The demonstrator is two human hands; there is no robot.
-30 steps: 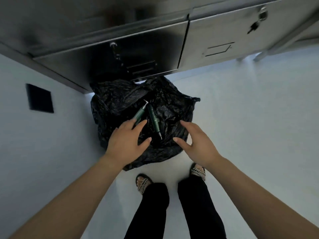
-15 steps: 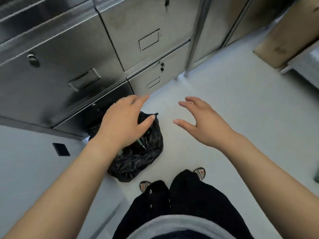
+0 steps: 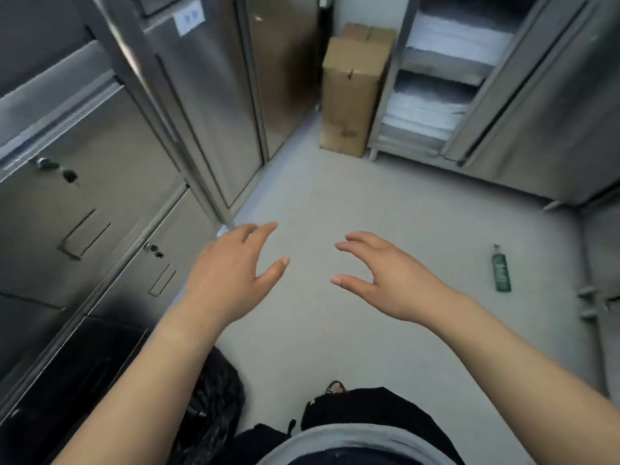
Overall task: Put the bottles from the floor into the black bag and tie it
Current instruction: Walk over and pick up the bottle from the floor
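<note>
Both hands are empty, fingers loosely spread: the left hand [image 3: 231, 273] and right hand [image 3: 385, 276] hang out over the floor [image 3: 335, 196], touching nothing. A second ago they were down at the bag, with two green bottles lying in it. Now the person has straightened and turned away, and the bag [image 3: 218, 391] sits at the near left, half hidden behind the left forearm, not yet tied. One green bottle [image 3: 501, 270] lies on the floor well off to the right. I'd guess that one gets fetched next.
</note>
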